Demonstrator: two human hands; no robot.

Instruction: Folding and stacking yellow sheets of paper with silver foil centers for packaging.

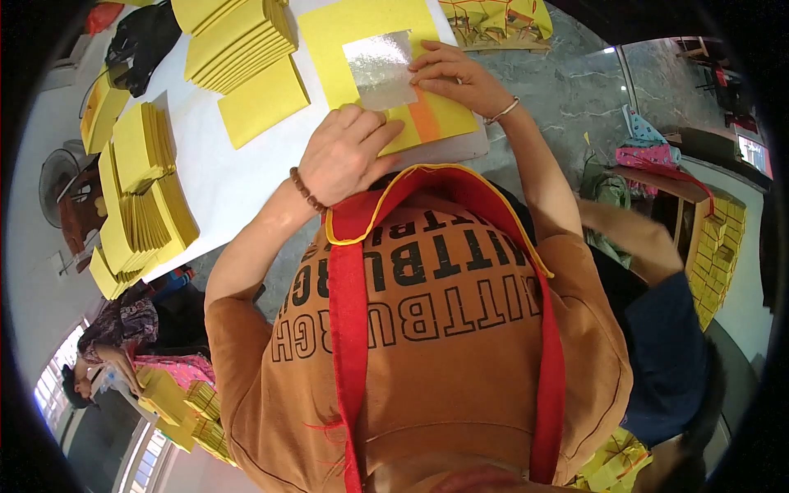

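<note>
A square silver foil sheet (380,70) lies on a yellow paper sheet (326,51) at the table's near right corner. An orange strip (425,117) shows on the yellow paper just below the foil. My left hand (347,149), with a brown bead bracelet on its wrist, rests by the foil's lower left corner. Its fingers are curled under, and the fingertips are hidden. From the right, my right hand (462,80) reaches in with fingers stretched out, their tips on the foil's right edge. A pale bangle circles that wrist.
Fanned stacks of yellow paper (234,41) stand at the back left, with more folded stacks (144,197) along the left edge of the white table (238,189). A fan (59,185) stands beyond. Another person (115,337) handles yellow paper at lower left; a second person's arm (637,238) is at right.
</note>
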